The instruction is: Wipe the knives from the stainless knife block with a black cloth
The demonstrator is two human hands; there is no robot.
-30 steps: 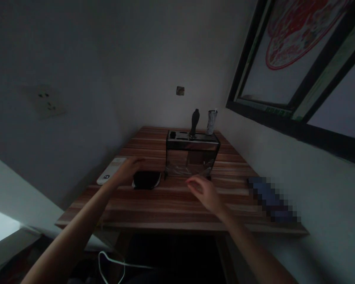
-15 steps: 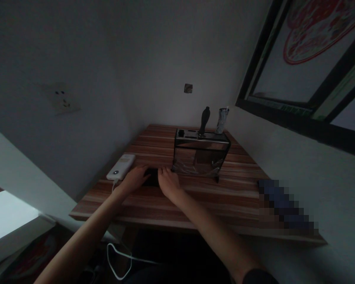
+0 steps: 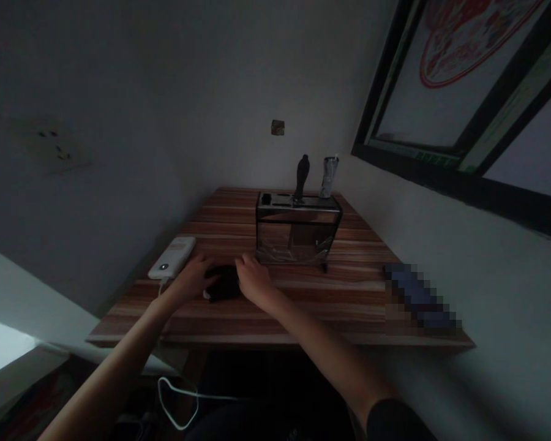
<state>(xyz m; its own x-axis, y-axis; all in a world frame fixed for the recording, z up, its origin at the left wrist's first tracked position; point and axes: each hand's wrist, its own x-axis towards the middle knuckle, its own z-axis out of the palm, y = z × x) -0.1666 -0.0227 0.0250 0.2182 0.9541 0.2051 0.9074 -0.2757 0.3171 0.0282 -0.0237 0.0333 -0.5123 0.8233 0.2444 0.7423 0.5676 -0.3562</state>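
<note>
A dark, soft-looking black cloth-like item [image 3: 223, 284] lies on the table between my two hands, with a small pale patch at its lower left corner. My left hand [image 3: 193, 277] grips its left edge with bent fingers. On the opposite side, my right hand [image 3: 254, 280] has its fingers closed at the item's right edge. Just behind my right hand stands a knife block [image 3: 298, 209] with a see-through front. A black handle [image 3: 302, 174] and a plastic-wrapped handle [image 3: 329, 176] rise out of its top.
A white power bank [image 3: 172, 257] with a white cable [image 3: 179, 426] lies left of my left hand on the wood-grain table [image 3: 344, 306]. A blurred-out dark object [image 3: 417, 297] rests near the right edge. Walls close in behind and on both sides; a framed picture [image 3: 463, 73] hangs right.
The black item appears bunchier and its pale corner now shows. Both hands stay at its sides, the left slightly farther from the right. The whole view has shifted a little.
</note>
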